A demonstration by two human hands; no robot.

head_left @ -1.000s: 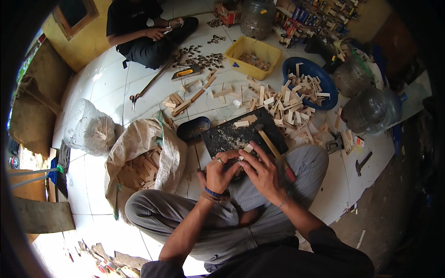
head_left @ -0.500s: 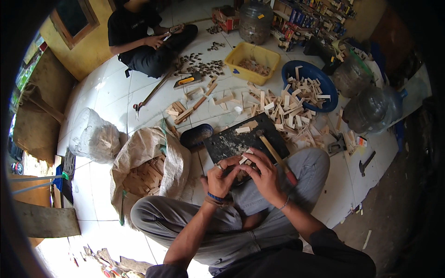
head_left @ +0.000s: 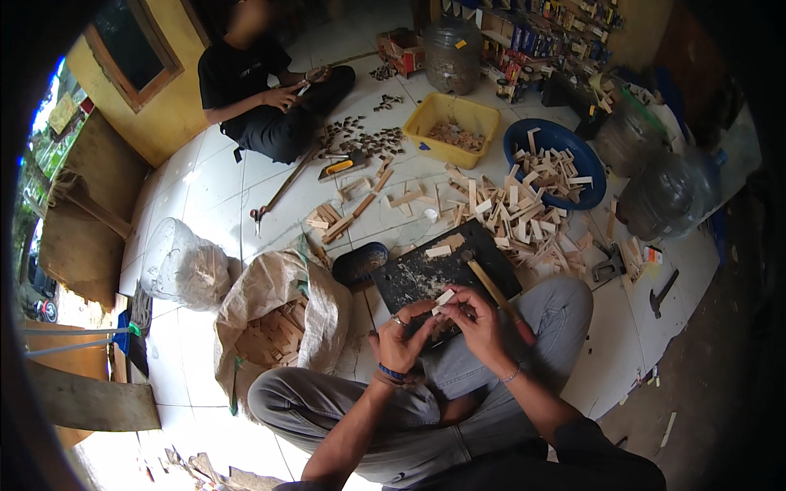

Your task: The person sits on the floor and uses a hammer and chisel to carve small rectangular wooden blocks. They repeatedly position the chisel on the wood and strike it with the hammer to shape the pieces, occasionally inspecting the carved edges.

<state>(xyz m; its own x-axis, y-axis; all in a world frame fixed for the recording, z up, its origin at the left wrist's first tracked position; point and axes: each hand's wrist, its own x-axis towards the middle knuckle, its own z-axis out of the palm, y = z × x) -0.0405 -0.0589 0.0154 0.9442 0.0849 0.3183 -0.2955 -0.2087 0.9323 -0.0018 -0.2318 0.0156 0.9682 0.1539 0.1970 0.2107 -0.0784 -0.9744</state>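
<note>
Above my lap, a small pale wooden piece point(head_left: 444, 299) is held at the fingertips of both hands. My right hand point(head_left: 481, 329) pinches it from the right, and my left hand point(head_left: 399, 345) has thumb and forefinger closed about its lower left end. Beneath my hands lies a dark board point(head_left: 405, 274) dusted with wood debris. A second flat wooden piece point(head_left: 438, 251) rests on it. Across the board's right side lies a hammer point(head_left: 490, 286) with a wooden handle, its red end by my right knee.
An open sack point(head_left: 327, 319) of wood pieces stands left of the board, beside a dark oval tray point(head_left: 360, 263). Ahead are a wood pile point(head_left: 508, 213), a blue basin point(head_left: 596, 155) and a yellow tub point(head_left: 413, 127). Another person point(head_left: 246, 82) sits far left. A hammer point(head_left: 661, 295) lies right.
The view has shifted, so the scene sits lower and further right. The wooden piece between my fingers is turned and shows more of its pale face.
</note>
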